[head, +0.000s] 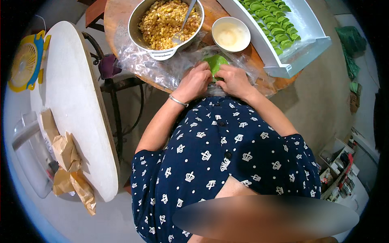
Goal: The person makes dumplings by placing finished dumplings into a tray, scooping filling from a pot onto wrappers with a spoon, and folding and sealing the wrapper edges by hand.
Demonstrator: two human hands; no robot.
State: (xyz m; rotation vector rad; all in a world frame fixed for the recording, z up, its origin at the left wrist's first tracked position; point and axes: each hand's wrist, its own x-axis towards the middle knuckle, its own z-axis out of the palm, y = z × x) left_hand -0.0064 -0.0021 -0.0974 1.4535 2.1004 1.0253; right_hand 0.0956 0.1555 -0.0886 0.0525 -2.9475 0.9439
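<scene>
Between my two hands is a flat green dough wrapper [216, 63], lying over clear plastic sheeting [161, 74] at the near edge of the round wooden table. The fingers of my left hand [197, 77] are curled on its left side. My right hand [232, 79] pinches its right side with bent fingers. Just beyond stands a pot [164, 55] of chopped yellow filling [164, 24], a metal spoon [190, 13] stuck in it. A white bowl [231, 34] of pale, cloudy liquid sits to the right of the pot.
At the right, a white drawer-like bin [299, 57] holds rows of green dumplings [275, 24] and overhangs the table [209, 9]. To the left are a white oval tabletop [73, 100] with brown paper bags [67, 152], a yellow-and-blue fan [25, 62] and a dark metal frame [114, 100].
</scene>
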